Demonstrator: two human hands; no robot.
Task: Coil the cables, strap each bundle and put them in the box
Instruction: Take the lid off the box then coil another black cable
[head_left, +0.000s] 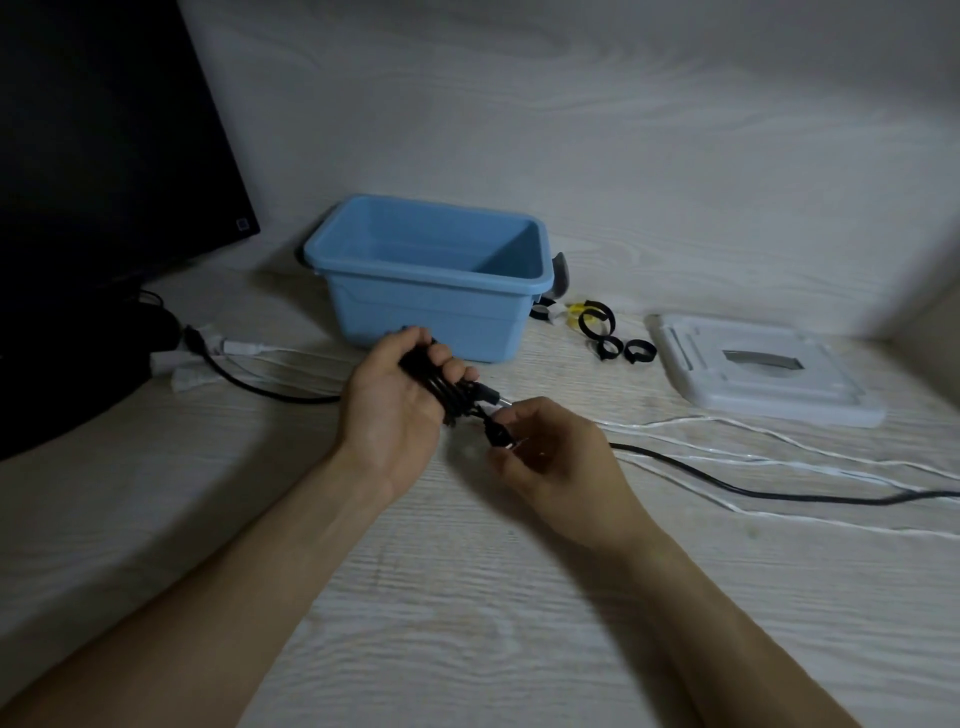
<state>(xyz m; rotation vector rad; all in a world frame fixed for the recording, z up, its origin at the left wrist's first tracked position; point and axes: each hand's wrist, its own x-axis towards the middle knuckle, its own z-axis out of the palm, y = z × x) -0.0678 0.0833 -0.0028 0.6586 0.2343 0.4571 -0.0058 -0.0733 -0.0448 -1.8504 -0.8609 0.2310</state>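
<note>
1. Monitor (93, 171): dark screen filling the upper left of the frame, standing on the wood-grain table (467, 623).
2. Black cable (260, 387): lies on the table at left centre, beside white connectors.
3. Left hand (400, 410): centre frame, palm up, fingers curled round the black cable bundle (441, 384), which is wound in several loops.
4. Blue box (431, 306): centre, directly behind the left hand; open top, nothing visible inside.
5. Right hand (550, 452): right of centre, fingers bent, pinching the bundle's plug end (496, 431).
6. Black straps (605, 332): small loops on the table just right of the box.
7. White lid (763, 374): flat on the table, centre right.
8. White cables (779, 457) and one dark cable (727, 483): trail across the table to the right edge.
</note>
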